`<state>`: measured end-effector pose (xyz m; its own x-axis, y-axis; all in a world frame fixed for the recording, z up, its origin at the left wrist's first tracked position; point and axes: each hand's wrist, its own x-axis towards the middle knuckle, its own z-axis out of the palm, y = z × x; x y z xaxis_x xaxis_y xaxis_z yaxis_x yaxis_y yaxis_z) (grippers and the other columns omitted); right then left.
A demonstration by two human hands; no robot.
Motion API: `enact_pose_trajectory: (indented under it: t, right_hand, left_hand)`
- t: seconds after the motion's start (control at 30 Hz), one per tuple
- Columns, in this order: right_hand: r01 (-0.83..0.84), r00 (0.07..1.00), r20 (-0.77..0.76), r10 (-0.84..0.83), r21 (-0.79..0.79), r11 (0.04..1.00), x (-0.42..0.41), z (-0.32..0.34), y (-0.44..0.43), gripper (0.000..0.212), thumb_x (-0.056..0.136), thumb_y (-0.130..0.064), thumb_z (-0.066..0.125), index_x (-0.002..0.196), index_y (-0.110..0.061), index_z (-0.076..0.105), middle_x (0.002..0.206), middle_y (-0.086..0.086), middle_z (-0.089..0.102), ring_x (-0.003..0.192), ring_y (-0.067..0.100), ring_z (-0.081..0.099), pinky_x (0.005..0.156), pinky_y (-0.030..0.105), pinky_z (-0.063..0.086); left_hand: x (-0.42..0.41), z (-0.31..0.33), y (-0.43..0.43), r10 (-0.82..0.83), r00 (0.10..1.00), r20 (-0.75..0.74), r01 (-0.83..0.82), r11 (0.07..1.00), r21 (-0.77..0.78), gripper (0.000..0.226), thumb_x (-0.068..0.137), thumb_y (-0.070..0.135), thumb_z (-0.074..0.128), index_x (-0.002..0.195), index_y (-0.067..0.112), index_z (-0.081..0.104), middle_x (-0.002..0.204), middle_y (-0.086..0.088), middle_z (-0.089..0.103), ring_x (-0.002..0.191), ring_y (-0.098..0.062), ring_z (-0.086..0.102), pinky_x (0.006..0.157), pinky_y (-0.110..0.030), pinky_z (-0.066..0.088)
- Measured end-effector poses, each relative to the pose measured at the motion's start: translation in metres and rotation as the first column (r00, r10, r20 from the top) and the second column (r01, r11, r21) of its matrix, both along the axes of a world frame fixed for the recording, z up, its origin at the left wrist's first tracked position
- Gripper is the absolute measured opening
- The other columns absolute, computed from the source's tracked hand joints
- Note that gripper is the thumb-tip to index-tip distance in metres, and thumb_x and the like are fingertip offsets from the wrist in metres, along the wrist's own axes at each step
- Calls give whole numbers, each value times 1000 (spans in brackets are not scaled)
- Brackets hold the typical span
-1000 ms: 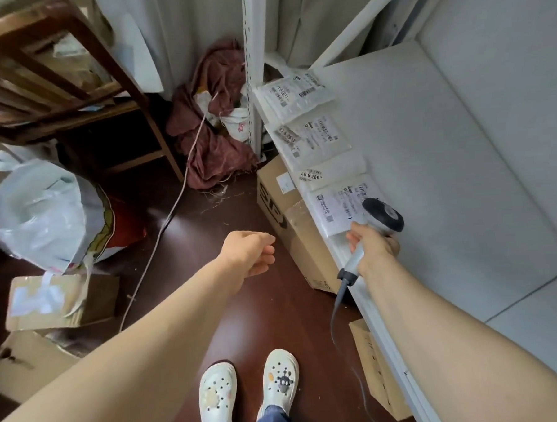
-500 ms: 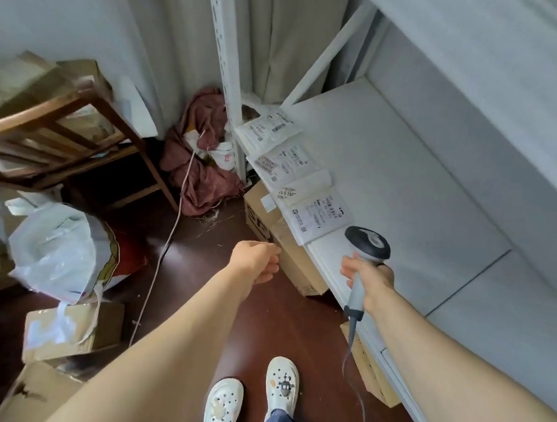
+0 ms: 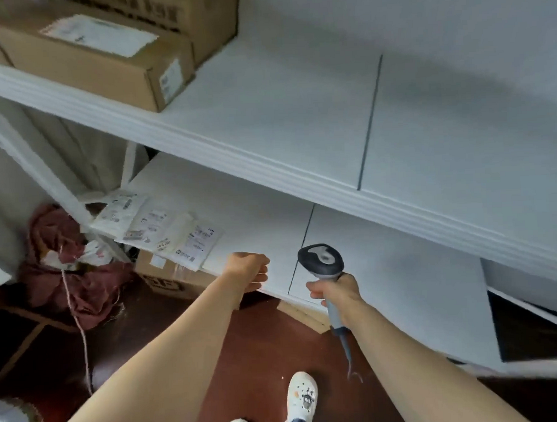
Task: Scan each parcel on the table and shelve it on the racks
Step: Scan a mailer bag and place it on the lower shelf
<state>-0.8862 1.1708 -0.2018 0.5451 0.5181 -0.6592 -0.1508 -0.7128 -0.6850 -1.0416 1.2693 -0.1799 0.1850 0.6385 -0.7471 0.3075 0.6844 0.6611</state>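
The scanner [image 3: 321, 261] is gripped by its handle in the right hand [image 3: 338, 291]; nothing is held in the curled left hand [image 3: 248, 270] at the lower shelf [image 3: 386, 269] edge; flat parcels [image 3: 155, 230] are shelved there, boxes [image 3: 102, 68] above; the table is unseen, so remaining work cannot be told.

Soft, even light with a cool bluish cast fills the scene. The white upper shelf [image 3: 298, 119] is the brightest surface and shows no glare. Below it the lower shelf [image 3: 387, 285] lies in its faint shadow, and the floor [image 3: 262, 357] beneath is dim, nearly black at the left. Motion blur smears the labels on the parcels [image 3: 162, 230] and the boxes [image 3: 101, 58] on the upper shelf. The scanner [image 3: 320, 260] looks crisper. Shelf edges bow, and the forearms stretch toward the bottom edge.
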Motion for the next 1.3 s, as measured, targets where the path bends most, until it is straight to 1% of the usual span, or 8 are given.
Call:
enact_pose_trajectory:
  t: [0.23,0.43,0.53,0.77,0.87,0.97,1.13,1.3]
  right_hand:
    - [305,952,-4,-305,45,951,70,35,-142,17,78,5,71,86,-6,61,72,4,63,62,12,61,60,24,47]
    - [600,795,16,-606,119,791,128,54,-294,19,76,9,71,92,2,64,69,9,64,60,17,62,54,26,46]
    - [705,698,25,-715,148,694,157,61,-381,15,77,10,69,85,-1,63,72,12,64,61,19,60,56,28,48]
    - [912,376,-114,-919,220,346,220,62,-602,18,79,11,65,88,-4,62,71,10,63,57,17,59,55,27,44]
    - [955,217,-165,-962,241,174,243,68,-684,19,80,11,63,82,-7,60,72,11,62,57,19,56,54,28,42]
    - [960,94,-204,-974,278,35,268,76,-749,19,80,12,62,81,-7,59,73,12,61,56,19,56,54,28,41]
    - [949,-34,-235,-971,298,-105,313,76,-823,18,80,9,63,81,-8,62,75,12,64,56,18,58,55,28,43]
    - [933,-125,-237,-963,303,-195,376,71,-867,15,79,8,64,86,-5,63,73,12,65,53,15,59,55,28,46]
  left_hand:
    - [115,41,-83,-393,919,-25,394,916,80,8,89,8,62,80,6,62,78,-9,62,64,-18,58,64,-28,49]
    - [214,67,-200,-684,729,-36,683,723,105,4,89,5,60,86,7,57,83,-11,55,63,-20,48,58,-25,40]
    - [266,74,-276,-783,620,-54,780,607,154,10,89,8,60,98,3,61,84,-10,60,66,-19,55,65,-27,46]
    - [375,80,-486,-898,439,-15,890,432,145,16,91,8,58,105,0,60,87,-10,63,71,-17,60,65,-27,50]
    - [411,80,-568,-933,359,10,926,357,126,17,92,9,58,107,1,60,86,-9,64,73,-17,62,65,-27,51]
    - [447,84,-633,-963,270,12,954,269,134,15,92,9,58,105,3,61,88,-8,65,80,-18,63,72,-30,52]
    - [512,86,-706,-984,169,-48,975,160,157,7,93,10,57,94,5,62,87,-8,64,76,-17,62,70,-28,52]
    - [587,80,-758,-994,89,-68,984,77,159,8,93,8,56,87,6,61,82,-7,62,69,-16,60,67,-28,49]
